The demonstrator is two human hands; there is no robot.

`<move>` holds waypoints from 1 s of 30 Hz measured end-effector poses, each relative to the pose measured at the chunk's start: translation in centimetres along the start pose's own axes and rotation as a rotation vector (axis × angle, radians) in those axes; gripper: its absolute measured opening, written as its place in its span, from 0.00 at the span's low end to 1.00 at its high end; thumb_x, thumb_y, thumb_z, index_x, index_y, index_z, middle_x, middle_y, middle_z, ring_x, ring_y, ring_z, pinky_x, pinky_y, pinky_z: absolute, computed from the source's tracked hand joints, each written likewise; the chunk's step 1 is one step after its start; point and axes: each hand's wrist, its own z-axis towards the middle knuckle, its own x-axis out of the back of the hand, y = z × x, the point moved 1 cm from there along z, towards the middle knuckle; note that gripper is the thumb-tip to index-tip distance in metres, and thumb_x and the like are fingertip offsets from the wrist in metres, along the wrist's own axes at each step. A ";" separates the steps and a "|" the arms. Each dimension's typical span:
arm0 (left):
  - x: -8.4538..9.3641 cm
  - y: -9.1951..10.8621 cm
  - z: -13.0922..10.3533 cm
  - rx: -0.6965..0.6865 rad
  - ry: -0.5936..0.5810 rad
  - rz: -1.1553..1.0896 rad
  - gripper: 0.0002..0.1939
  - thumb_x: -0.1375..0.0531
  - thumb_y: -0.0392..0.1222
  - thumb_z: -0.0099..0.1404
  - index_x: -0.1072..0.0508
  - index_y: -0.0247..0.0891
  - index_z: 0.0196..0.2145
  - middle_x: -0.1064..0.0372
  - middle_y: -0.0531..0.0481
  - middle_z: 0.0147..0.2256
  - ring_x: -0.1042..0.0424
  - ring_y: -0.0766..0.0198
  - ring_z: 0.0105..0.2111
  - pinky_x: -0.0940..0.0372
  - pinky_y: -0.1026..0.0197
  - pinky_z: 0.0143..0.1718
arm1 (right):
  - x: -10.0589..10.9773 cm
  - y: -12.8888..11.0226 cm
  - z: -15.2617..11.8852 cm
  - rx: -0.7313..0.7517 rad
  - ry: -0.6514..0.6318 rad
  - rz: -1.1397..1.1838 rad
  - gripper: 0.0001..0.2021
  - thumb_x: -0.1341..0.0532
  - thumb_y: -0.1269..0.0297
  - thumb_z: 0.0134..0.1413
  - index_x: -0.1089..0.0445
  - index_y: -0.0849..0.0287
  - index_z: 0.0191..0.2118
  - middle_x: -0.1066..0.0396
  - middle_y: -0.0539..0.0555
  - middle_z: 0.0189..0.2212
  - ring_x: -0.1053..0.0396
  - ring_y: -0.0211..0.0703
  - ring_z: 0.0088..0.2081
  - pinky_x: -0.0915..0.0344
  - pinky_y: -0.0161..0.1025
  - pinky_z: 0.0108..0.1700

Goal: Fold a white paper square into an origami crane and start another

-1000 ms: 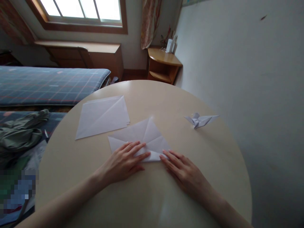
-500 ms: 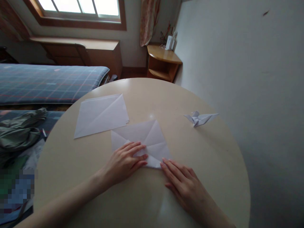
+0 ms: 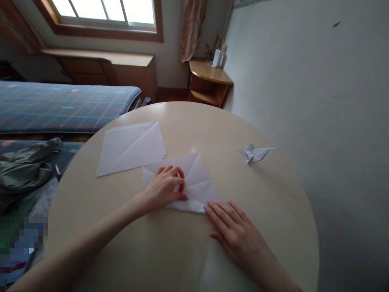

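A creased sheet of white paper [image 3: 200, 184] lies on the round table in front of me, its near edge folded over. My left hand [image 3: 167, 184] rests on the sheet's left middle, fingers bent and thumb apart from them, with no paper visibly pinched. Lying flat, my right hand [image 3: 232, 227] touches the near right corner of the sheet with its fingertips; its fingers are stretched out. Part of the sheet is hidden beneath my left hand. To the right sits a folded paper crane [image 3: 255, 153].
Several stacked white paper sheets [image 3: 130, 148], the top one creased diagonally, lie at the back left of the round table [image 3: 194, 125]. Beyond the table are a plaid mattress [image 3: 67, 105], a corner shelf [image 3: 209, 71] and, along the right, a wall [image 3: 304, 81].
My left hand has lifted from lying flat and curled its fingers, moving slightly left and away from me. My right hand stays at the corner, its fingers spread a little more.
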 end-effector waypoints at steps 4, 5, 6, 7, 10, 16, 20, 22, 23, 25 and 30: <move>-0.4 -0.6 -0.3 -0.113 -0.020 0.015 0.13 0.34 0.46 0.54 0.31 0.37 0.33 0.39 0.45 0.51 0.38 0.56 0.51 0.51 0.46 0.58 | 0.2 0.2 0.0 0.012 0.037 -0.012 0.18 0.51 0.66 0.62 0.40 0.59 0.56 0.34 0.54 0.53 0.37 0.43 0.52 0.46 0.48 0.58; -0.5 -0.6 -0.5 -0.116 -0.026 0.018 0.14 0.35 0.46 0.55 0.32 0.37 0.36 0.39 0.44 0.52 0.38 0.57 0.51 0.50 0.48 0.58 | 0.2 0.3 0.0 0.011 0.045 -0.015 0.17 0.51 0.66 0.62 0.39 0.59 0.56 0.34 0.54 0.53 0.37 0.42 0.52 0.47 0.48 0.59; -0.5 -0.6 -0.6 -0.117 -0.025 0.027 0.15 0.36 0.47 0.56 0.33 0.38 0.38 0.39 0.45 0.52 0.37 0.57 0.51 0.49 0.48 0.58 | 0.2 0.4 0.0 0.005 0.051 -0.020 0.17 0.51 0.66 0.62 0.38 0.59 0.55 0.34 0.55 0.52 0.37 0.42 0.52 0.48 0.48 0.59; -0.6 -0.5 -0.8 -0.117 -0.018 0.044 0.16 0.36 0.48 0.56 0.34 0.39 0.39 0.38 0.45 0.51 0.37 0.56 0.50 0.49 0.48 0.58 | 0.2 0.6 -0.1 -0.005 0.055 -0.026 0.17 0.51 0.66 0.62 0.38 0.58 0.54 0.33 0.55 0.52 0.37 0.43 0.52 0.48 0.48 0.59; -0.6 0.5 -1.5 -0.101 0.019 0.107 0.18 0.37 0.52 0.55 0.34 0.40 0.39 0.38 0.47 0.50 0.37 0.53 0.48 0.46 0.45 0.55 | 0.1 1.1 -0.3 -0.033 0.067 -0.043 0.16 0.51 0.66 0.62 0.35 0.57 0.52 0.32 0.55 0.51 0.37 0.44 0.53 0.48 0.49 0.59; -1.3 3.1 -3.6 0.080 0.082 0.191 0.20 0.38 0.54 0.55 0.33 0.39 0.39 0.40 0.42 0.49 0.38 0.50 0.45 0.37 0.45 0.44 | 0.5 0.6 -0.2 0.001 0.124 -0.060 0.17 0.49 0.65 0.61 0.37 0.63 0.54 0.37 0.59 0.55 0.41 0.47 0.56 0.47 0.50 0.59; -1.9 4.3 -4.3 0.125 0.142 0.257 0.20 0.40 0.55 0.57 0.33 0.38 0.39 0.39 0.40 0.48 0.38 0.50 0.43 0.37 0.45 0.42 | 0.8 0.0 -0.1 0.057 0.159 -0.022 0.16 0.48 0.67 0.61 0.35 0.62 0.53 0.34 0.56 0.53 0.41 0.45 0.56 0.47 0.48 0.60; -2.2 4.6 -4.5 0.123 0.163 0.284 0.20 0.41 0.56 0.58 0.33 0.37 0.39 0.38 0.40 0.47 0.37 0.50 0.42 0.38 0.45 0.42 | 0.7 0.0 -0.1 0.063 0.141 -0.024 0.15 0.48 0.66 0.61 0.34 0.61 0.52 0.33 0.55 0.52 0.39 0.45 0.55 0.47 0.48 0.60; -2.2 4.6 -4.5 0.114 0.171 0.294 0.20 0.42 0.56 0.58 0.33 0.37 0.39 0.38 0.39 0.47 0.37 0.50 0.42 0.38 0.45 0.43 | 0.6 0.1 -0.1 0.065 0.130 -0.031 0.15 0.48 0.67 0.61 0.34 0.61 0.52 0.34 0.55 0.52 0.39 0.45 0.55 0.47 0.48 0.60; -2.2 4.3 -4.6 0.082 0.176 0.300 0.19 0.43 0.56 0.59 0.34 0.36 0.38 0.37 0.39 0.46 0.37 0.50 0.43 0.39 0.45 0.44 | 0.5 0.3 -0.2 0.071 0.116 -0.045 0.16 0.48 0.67 0.61 0.35 0.61 0.52 0.35 0.56 0.53 0.39 0.46 0.55 0.47 0.49 0.60; -1.3 2.5 -4.7 -0.093 0.047 0.153 0.14 0.43 0.50 0.62 0.35 0.37 0.39 0.36 0.42 0.45 0.35 0.52 0.42 0.37 0.48 0.43 | 0.4 0.9 -0.3 0.110 0.067 -0.057 0.18 0.49 0.66 0.62 0.38 0.63 0.55 0.38 0.58 0.56 0.43 0.47 0.58 0.44 0.49 0.58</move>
